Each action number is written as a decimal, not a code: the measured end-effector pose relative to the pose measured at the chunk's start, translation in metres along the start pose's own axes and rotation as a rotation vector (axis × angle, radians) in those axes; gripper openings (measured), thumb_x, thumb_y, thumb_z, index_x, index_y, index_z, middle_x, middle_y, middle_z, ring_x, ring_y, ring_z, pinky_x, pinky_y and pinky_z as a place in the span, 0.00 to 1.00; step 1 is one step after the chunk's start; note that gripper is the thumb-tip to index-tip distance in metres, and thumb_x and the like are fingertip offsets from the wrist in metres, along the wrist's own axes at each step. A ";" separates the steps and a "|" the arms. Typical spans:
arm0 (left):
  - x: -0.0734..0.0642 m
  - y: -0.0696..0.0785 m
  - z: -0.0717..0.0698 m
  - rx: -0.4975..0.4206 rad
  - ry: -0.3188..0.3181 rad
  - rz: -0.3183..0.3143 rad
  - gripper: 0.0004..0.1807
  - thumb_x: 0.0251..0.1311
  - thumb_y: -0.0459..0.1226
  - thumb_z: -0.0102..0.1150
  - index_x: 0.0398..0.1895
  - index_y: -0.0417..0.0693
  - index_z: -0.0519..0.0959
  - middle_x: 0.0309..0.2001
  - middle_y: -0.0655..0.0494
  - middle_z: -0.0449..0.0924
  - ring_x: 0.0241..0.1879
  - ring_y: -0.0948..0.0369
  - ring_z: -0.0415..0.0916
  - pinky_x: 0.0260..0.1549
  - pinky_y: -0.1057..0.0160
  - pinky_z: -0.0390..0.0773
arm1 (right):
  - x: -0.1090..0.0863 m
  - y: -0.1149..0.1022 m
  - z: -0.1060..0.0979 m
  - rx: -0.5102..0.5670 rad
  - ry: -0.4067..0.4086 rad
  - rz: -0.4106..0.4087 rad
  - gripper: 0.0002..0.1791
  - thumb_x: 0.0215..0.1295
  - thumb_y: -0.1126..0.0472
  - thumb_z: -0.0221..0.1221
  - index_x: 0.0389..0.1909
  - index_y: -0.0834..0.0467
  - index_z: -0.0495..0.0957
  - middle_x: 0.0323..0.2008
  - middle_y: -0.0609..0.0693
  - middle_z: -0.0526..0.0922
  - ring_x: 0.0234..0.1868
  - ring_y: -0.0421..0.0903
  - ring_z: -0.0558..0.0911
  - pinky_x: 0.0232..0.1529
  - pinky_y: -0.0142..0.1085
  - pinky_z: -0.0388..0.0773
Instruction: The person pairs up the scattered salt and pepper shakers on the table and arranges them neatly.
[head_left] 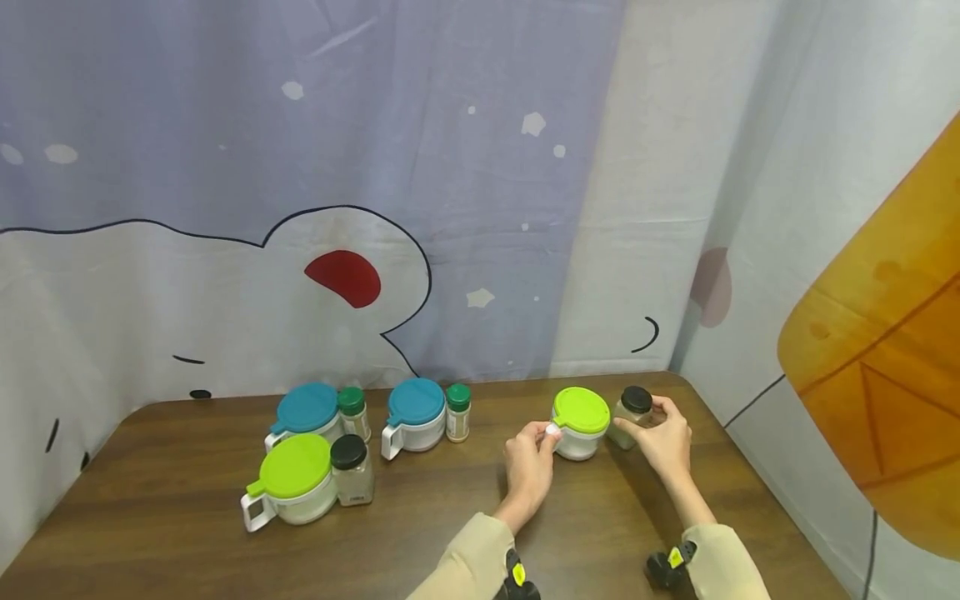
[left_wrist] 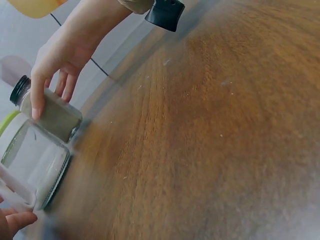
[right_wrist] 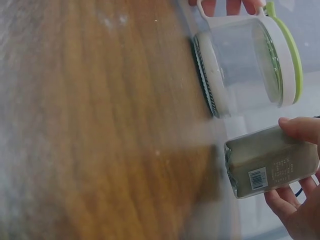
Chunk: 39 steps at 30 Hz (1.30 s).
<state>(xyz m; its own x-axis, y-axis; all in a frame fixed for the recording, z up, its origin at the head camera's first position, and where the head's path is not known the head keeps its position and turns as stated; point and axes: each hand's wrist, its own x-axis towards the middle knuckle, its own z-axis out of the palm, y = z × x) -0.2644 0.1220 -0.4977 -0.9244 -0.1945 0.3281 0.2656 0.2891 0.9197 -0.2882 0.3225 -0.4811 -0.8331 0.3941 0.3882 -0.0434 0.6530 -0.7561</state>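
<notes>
My left hand [head_left: 529, 468] pinches the white handle of a clear seasoning pot with a lime-green lid [head_left: 581, 411], on the right part of the table. Just right of it, a square glass spice jar with a black lid [head_left: 634, 403] is gripped between the thumb and fingers of my right hand [head_left: 670, 442]. Greyish powder fills much of this spice jar [right_wrist: 270, 162], and a barcode label shows in the right wrist view. It leans slightly there, close beside the pot [right_wrist: 245, 65]. Whether its base touches the table cannot be told.
On the wooden table's [head_left: 420, 533] left half stand two blue-lidded pots [head_left: 416, 402], another lime-lidded pot [head_left: 296, 467], two green-capped spice bottles [head_left: 458, 412] and a second black-lidded jar [head_left: 352, 471]. A printed curtain [head_left: 480, 208] hangs behind the table and along its right side.
</notes>
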 end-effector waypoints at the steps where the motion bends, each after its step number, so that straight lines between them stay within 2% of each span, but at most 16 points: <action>1: 0.000 0.000 -0.001 -0.002 -0.002 -0.004 0.06 0.56 0.37 0.65 0.34 0.44 0.84 0.34 0.51 0.88 0.36 0.62 0.86 0.34 0.67 0.82 | 0.000 0.000 0.000 -0.002 0.001 0.000 0.28 0.40 0.60 0.77 0.44 0.60 0.78 0.40 0.60 0.86 0.37 0.50 0.84 0.32 0.22 0.71; 6: 0.000 0.003 -0.005 -0.017 -0.009 -0.015 0.06 0.57 0.36 0.64 0.34 0.43 0.83 0.35 0.50 0.88 0.37 0.61 0.86 0.35 0.67 0.83 | 0.000 -0.002 0.000 -0.006 0.003 -0.010 0.27 0.39 0.60 0.77 0.43 0.59 0.78 0.39 0.60 0.87 0.36 0.50 0.85 0.32 0.23 0.72; 13: 0.001 0.007 -0.012 -0.006 0.002 -0.009 0.05 0.56 0.36 0.65 0.34 0.43 0.84 0.35 0.50 0.88 0.38 0.60 0.86 0.36 0.65 0.83 | -0.002 -0.007 0.002 0.013 -0.022 -0.008 0.27 0.39 0.61 0.77 0.43 0.60 0.78 0.41 0.60 0.86 0.38 0.43 0.83 0.33 0.18 0.71; 21: -0.001 0.006 -0.022 -0.042 -0.008 -0.049 0.04 0.57 0.36 0.64 0.34 0.45 0.83 0.36 0.49 0.88 0.39 0.60 0.86 0.37 0.65 0.84 | -0.007 -0.012 0.005 0.015 -0.052 -0.016 0.27 0.40 0.61 0.76 0.44 0.60 0.77 0.41 0.60 0.86 0.41 0.54 0.85 0.35 0.25 0.74; 31: -0.003 0.007 -0.034 -0.061 -0.009 -0.057 0.05 0.56 0.36 0.64 0.34 0.44 0.83 0.37 0.48 0.87 0.39 0.58 0.86 0.37 0.64 0.84 | -0.010 -0.017 0.010 0.050 -0.068 -0.022 0.27 0.41 0.61 0.76 0.44 0.60 0.77 0.42 0.61 0.86 0.44 0.55 0.85 0.36 0.20 0.73; 39: -0.005 0.007 -0.048 -0.041 -0.007 -0.046 0.06 0.56 0.36 0.65 0.34 0.43 0.83 0.38 0.47 0.87 0.40 0.57 0.86 0.38 0.62 0.84 | -0.013 -0.024 0.013 0.080 -0.079 -0.049 0.27 0.40 0.63 0.77 0.43 0.62 0.77 0.40 0.63 0.86 0.42 0.58 0.86 0.35 0.18 0.72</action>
<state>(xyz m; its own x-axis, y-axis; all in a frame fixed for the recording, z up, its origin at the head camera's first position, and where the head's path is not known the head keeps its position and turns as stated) -0.2447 0.0802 -0.4831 -0.9378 -0.2005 0.2835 0.2333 0.2409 0.9421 -0.2830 0.2933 -0.4749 -0.8695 0.3087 0.3855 -0.1263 0.6157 -0.7778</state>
